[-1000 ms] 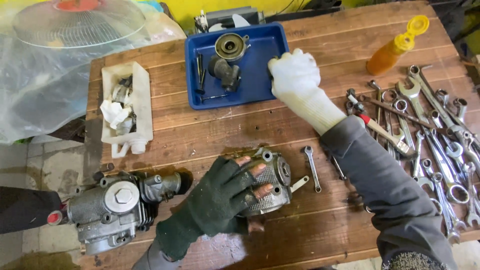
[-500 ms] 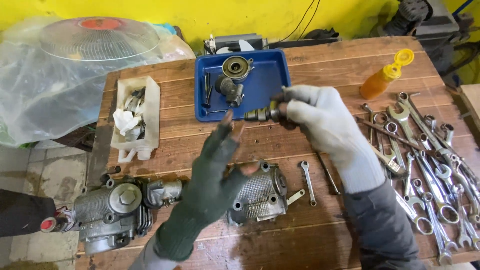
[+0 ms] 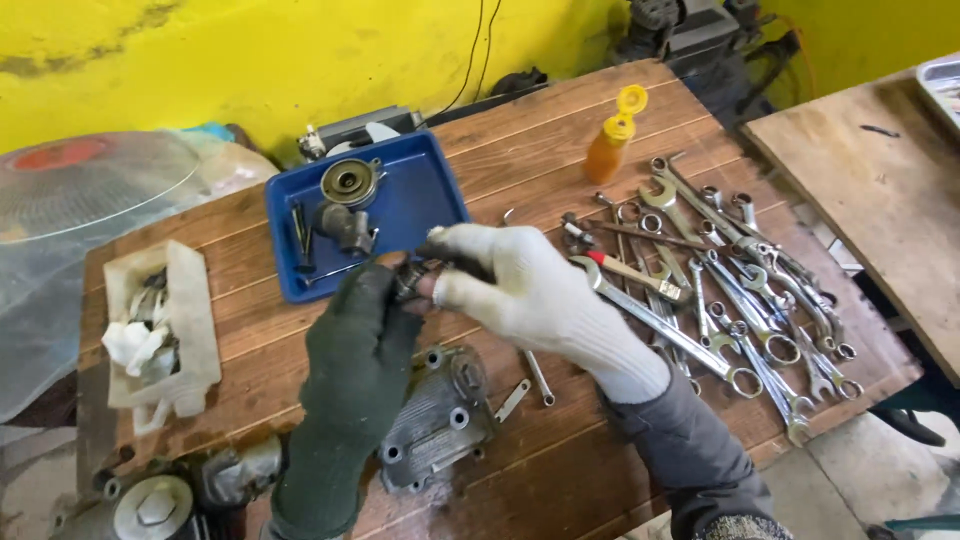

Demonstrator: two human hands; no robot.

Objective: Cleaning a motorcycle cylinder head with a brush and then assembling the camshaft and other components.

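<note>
My right hand, in a white glove, and my left hand, in a dark green fingerless glove, meet above the wooden table. Both grip a small dark metal shaft part between their fingertips. Just below the hands lies a grey finned metal cover with bolt holes. Behind them stands a blue tray with a round bearing part, a dark fitting and thin rods.
Several wrenches are spread over the right of the table, with an orange squeeze bottle behind them. A small spanner lies by the cover. A white container of rags sits left. An engine part is at bottom left.
My right hand lifted the shaft part from the blue tray toward me. My left hand left the metal cover and rose to take the part's other end.
</note>
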